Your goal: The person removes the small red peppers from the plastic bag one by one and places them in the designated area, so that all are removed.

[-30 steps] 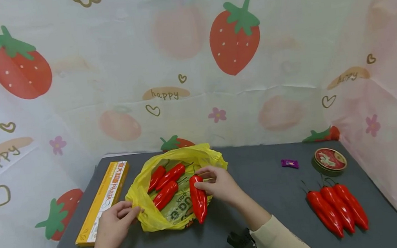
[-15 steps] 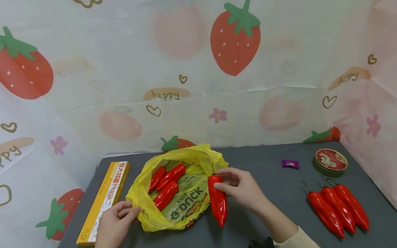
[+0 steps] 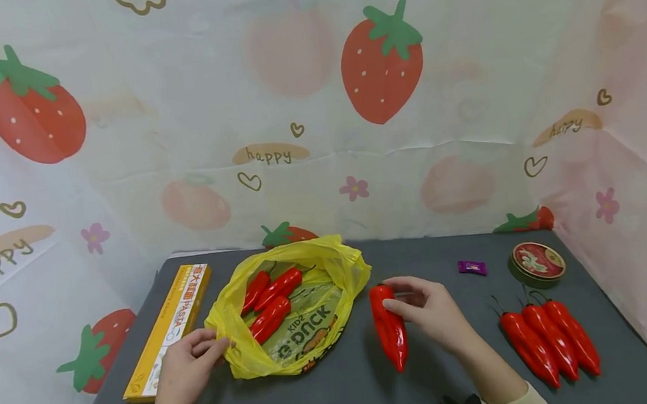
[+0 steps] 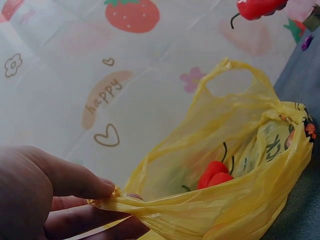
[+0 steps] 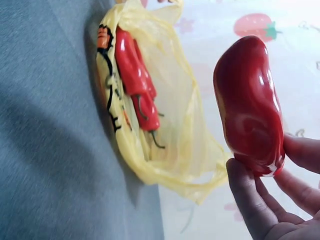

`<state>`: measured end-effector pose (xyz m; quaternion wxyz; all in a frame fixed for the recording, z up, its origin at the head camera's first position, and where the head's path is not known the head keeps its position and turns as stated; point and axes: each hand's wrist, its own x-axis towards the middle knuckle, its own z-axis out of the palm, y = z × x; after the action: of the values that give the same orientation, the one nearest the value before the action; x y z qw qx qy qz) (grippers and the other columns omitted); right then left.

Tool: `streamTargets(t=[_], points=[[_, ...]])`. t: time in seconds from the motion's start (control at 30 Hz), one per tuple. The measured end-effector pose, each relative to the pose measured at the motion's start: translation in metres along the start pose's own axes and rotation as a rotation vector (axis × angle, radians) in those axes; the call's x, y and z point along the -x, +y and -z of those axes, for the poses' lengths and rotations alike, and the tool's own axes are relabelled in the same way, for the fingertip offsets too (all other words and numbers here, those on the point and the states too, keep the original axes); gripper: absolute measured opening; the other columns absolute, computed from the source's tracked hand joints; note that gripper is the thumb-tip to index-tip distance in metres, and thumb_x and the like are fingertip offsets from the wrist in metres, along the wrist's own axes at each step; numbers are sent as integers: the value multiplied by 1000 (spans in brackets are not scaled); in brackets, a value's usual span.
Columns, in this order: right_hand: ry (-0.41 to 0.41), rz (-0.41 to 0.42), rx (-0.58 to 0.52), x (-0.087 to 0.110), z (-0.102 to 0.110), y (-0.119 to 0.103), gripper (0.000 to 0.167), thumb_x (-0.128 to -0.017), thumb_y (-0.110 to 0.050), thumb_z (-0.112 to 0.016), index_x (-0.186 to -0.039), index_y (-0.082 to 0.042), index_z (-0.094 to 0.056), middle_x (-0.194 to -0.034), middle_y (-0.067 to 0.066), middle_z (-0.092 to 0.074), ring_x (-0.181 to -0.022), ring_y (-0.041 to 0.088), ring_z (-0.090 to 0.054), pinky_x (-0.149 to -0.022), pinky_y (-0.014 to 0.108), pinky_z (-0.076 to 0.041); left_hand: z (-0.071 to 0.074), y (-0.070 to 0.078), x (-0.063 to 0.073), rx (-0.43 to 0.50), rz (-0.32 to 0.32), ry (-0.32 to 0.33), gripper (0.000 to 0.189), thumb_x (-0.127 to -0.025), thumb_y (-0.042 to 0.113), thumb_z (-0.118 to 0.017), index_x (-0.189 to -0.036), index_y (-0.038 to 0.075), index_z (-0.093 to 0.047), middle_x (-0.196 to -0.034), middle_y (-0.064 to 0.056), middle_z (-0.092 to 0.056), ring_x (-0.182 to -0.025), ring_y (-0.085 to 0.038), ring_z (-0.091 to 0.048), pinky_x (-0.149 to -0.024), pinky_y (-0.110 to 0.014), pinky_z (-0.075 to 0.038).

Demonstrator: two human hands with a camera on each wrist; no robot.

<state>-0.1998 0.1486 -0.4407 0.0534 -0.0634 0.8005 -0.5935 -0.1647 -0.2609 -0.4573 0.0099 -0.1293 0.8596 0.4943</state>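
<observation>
My left hand pinches the left rim of a yellow plastic bag, between thumb and fingers in the left wrist view. The bag lies with its mouth open, and inside are three red chili peppers with thin dark stems. To the right of the bag, my right hand holds another red chili pepper by its upper end, its tip pointing down above the table. In the right wrist view this glossy pepper sits between thumb and fingers, apart from the bag.
A yellow pasta box lies left of the bag. Three more red peppers lie side by side at the right. Behind them are a round red-lidded tin and a small purple wrapped candy. A strawberry-print cloth hangs behind the grey table.
My right hand has carried its pepper rightward, from over the bag's mouth to beside the bag over the table. The left hand stays at the bag's rim.
</observation>
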Motion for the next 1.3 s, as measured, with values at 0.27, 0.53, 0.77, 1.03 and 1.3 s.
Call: streamTargets(t=[0.27,0.53,0.77,1.03,1.3], points=[[34,-49,35,15,22,16,44,-90,-35,-77,-129,-18,-67,-125,9,-69,-109,25,-68,-83,35,-61,1,-1,1,6,-5,2,37,-94,27,-72,-117,-2,-68,-96,-9,-79,-80,-12,-72,-72,-27,-60],[73,-126,114,37,49,34,52,-91,-41,-74,-135,-17,-64,-134,9,-66,-115,25,-66,-86,31,-59,1,-1,1,11,-6,0,37,-95,27,-72,-117,-2,-68,-97,-9,-79,-80,-11,-72,-72,-25,-60],[102,-223,151,48,70,48,58,-90,-45,-73,-139,-15,-60,-138,12,-63,-117,27,-66,-90,37,-59,3,-3,2,15,-2,10,38,-94,26,-72,-118,-3,-67,-97,-10,-78,-81,-12,-72,-71,-22,-58],[142,-269,213,55,91,62,66,-91,-51,-71,-142,-13,-57,-138,17,-62,-117,29,-65,-88,37,-59,4,-4,2,20,8,14,40,-94,28,-73,-119,-3,-67,-98,-9,-78,-81,-13,-72,-70,-22,-58],[173,-298,290,60,107,75,68,-93,-53,-66,-146,-12,-54,-141,19,-59,-122,33,-61,-90,37,-59,4,-3,1,19,3,5,38,-95,28,-72,-117,-2,-67,-97,-9,-79,-83,-11,-72,-70,-19,-57]])
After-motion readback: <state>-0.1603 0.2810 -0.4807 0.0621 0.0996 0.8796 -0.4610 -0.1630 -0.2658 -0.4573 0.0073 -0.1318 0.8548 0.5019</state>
